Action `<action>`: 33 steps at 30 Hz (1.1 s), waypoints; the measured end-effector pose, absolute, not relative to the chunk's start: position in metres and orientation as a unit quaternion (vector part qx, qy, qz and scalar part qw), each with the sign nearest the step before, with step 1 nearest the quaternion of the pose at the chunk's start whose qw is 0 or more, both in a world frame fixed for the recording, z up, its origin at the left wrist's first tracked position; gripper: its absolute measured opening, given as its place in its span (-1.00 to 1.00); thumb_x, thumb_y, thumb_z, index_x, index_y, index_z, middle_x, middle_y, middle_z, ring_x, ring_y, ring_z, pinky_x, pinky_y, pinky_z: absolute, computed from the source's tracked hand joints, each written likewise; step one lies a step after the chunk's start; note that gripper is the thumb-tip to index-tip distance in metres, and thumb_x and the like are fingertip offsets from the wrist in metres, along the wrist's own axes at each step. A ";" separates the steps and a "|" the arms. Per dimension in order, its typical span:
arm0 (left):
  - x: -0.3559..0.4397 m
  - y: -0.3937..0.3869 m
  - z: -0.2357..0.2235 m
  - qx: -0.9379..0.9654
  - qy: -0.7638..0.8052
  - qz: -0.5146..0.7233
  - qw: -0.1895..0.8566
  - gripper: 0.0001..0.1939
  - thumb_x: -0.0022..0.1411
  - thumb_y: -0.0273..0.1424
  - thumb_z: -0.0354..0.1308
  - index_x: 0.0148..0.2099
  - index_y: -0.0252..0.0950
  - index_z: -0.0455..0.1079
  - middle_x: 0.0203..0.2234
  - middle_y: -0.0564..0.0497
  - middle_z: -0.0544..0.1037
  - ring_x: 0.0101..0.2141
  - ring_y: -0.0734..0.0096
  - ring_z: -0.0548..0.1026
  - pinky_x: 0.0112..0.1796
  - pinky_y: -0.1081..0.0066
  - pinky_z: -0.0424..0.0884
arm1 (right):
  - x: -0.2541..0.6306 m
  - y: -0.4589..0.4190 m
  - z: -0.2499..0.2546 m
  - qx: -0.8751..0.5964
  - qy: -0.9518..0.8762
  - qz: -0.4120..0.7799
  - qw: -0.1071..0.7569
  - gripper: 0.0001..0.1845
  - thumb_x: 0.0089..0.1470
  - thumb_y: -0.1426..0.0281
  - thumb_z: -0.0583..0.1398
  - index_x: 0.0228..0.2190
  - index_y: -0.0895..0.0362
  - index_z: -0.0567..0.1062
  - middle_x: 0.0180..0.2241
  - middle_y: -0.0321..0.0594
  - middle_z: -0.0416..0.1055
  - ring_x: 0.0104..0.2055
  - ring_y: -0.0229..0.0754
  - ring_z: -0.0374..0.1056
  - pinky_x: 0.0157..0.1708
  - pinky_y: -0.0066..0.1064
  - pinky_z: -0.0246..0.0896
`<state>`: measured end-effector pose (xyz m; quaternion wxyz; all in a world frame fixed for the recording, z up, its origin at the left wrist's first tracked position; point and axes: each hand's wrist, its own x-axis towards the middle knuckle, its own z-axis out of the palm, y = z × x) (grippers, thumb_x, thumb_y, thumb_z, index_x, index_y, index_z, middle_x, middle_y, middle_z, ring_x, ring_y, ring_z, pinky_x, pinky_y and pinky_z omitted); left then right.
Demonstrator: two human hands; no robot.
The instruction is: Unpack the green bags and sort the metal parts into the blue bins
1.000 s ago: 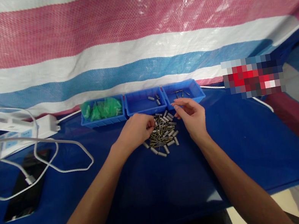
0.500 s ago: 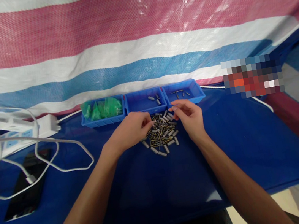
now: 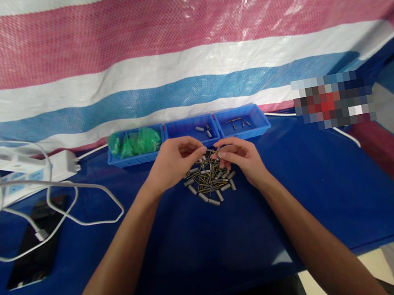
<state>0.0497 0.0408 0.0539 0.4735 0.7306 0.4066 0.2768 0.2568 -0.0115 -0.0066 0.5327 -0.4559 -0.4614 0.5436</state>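
- Three bins in a row, far side of the table
- Metal parts nearer, before the middle bin
- Phone at left

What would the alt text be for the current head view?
Two bare hands, left and right, meet over a pile of small metal parts on a blue table; whether either grips one is unclear. Behind stand three blue bins: left with green bags, middle with gray cylinders, right with thin pins.
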 end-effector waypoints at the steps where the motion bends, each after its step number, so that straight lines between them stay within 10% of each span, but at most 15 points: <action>1: 0.050 0.041 0.053 0.723 0.407 0.286 0.480 -0.71 0.26 -0.21 0.29 -0.24 -0.38 0.57 -0.36 -0.07 0.66 -0.35 0.37 0.59 -0.28 0.43 0.52 | 0.257 -0.012 -0.006 -0.443 -0.452 0.564 0.531 -0.66 0.02 0.23 0.42 -0.15 0.05 0.61 -0.31 -0.21 0.67 -0.48 -0.23 0.44 -0.53 -0.41 0.25; 22: 0.049 0.044 0.035 0.815 0.410 0.219 0.347 -0.88 0.24 -0.39 0.29 -0.18 -0.32 0.56 -0.38 -0.03 0.65 -0.37 0.36 0.58 -0.26 0.40 0.48 | 0.261 -0.007 -0.012 -0.500 -0.432 0.472 0.584 -0.76 -0.05 0.22 0.48 -0.31 0.05 0.70 -0.42 -0.27 0.61 -0.48 -0.26 0.40 -0.47 -0.39 0.33; 33: 0.057 0.038 0.027 0.885 0.388 0.089 0.240 -0.89 0.22 -0.57 0.22 -0.27 -0.30 0.54 -0.34 -0.06 0.57 -0.34 0.33 0.51 -0.28 0.39 0.36 | 0.268 -0.005 -0.018 -0.583 -0.397 0.304 0.640 -0.69 0.05 0.24 0.38 -0.16 0.07 0.63 -0.10 -0.12 0.63 -0.47 -0.27 0.43 -0.51 -0.38 0.36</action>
